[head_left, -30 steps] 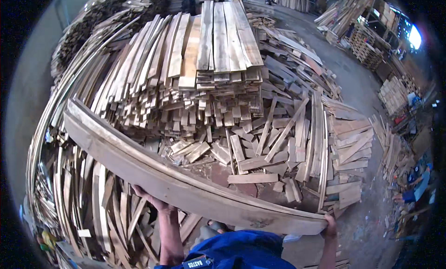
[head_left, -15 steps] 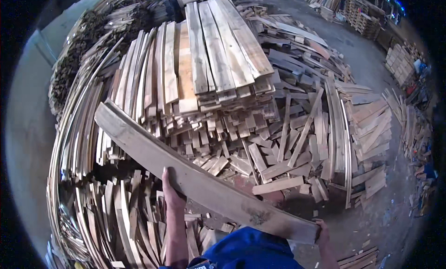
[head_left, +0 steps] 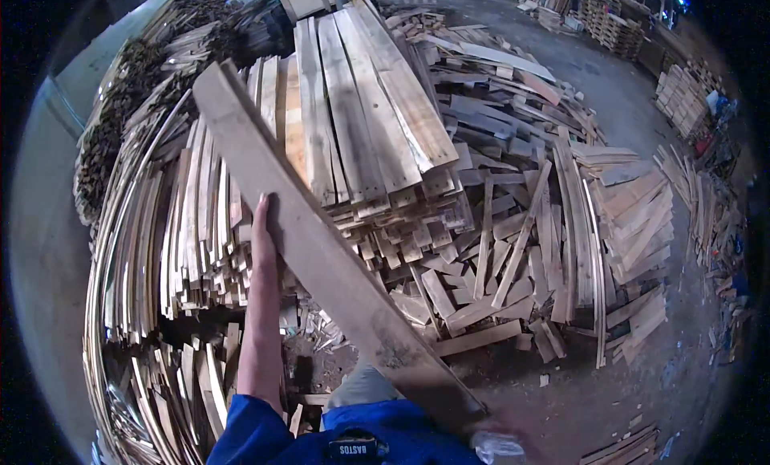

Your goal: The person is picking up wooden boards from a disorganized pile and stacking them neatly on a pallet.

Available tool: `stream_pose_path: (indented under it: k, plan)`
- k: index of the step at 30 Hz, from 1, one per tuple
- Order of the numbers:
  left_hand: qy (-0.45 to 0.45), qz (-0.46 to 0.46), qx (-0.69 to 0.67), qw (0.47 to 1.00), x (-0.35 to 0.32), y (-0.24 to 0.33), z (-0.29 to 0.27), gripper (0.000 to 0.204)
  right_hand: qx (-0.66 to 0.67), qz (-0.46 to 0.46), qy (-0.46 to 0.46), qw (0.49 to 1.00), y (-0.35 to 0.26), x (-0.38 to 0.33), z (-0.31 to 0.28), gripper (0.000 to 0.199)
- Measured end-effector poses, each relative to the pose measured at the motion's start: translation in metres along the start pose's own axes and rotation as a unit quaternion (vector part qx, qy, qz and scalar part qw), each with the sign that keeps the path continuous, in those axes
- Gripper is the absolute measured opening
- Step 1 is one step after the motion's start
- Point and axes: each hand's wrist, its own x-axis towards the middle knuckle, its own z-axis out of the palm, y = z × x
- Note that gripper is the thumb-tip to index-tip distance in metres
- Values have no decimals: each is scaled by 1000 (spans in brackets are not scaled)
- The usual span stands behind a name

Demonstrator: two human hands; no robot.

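Note:
A long, weathered wooden plank slants across my front, its far end up at the left and its near end by my waist. My left hand grips its left edge around the middle, thumb on the upper face and the other fingers hidden beneath. Close to the plank's near end is my right hand, smeared by motion, so its grip cannot be made out. A whitish patch shows beside it. Just beyond the plank rises a stack of long boards, partly covered by the raised end.
Scrap wood pieces lie heaped to the right of the stack. Thin strips stand bundled along the left, with loose offcuts at the lower left. Leaning boards and pallets are farther right. Concrete floor shows at the lower right.
The plank has swung steeper, its far end rising up and over the board stack. My left arm has reached farther forward; my right hand has come down and inward toward my waist.

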Motion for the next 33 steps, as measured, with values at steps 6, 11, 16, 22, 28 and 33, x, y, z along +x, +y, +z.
stream_pose_path:
  k: [6, 11, 16, 22, 28, 33]
  plan:
    - [-70, -60, -15, 996, 118, -11, 57, 49, 3, -23, -3, 1000, -47, 44, -1, 69]
    - [-133, -97, -3, 986, 253, -40, 97, 52, 140, -61, 60, 986, -52, 119, 27, 70]
    - [-231, 50, -12, 972, 412, -3, 119, 60, 92, -52, 89, 990, -247, 172, -24, 67]
    - [-256, 149, 236, 926, 511, 14, 124, 86, -4, -160, 250, 955, -395, 314, -70, 69]
    - [-199, 328, 361, 850, 500, -24, 109, 66, -242, -211, 348, 881, -462, 368, -48, 106]
    - [-286, 303, 334, 845, 497, -13, 102, 77, -252, -118, 244, 929, -480, 384, -41, 112]
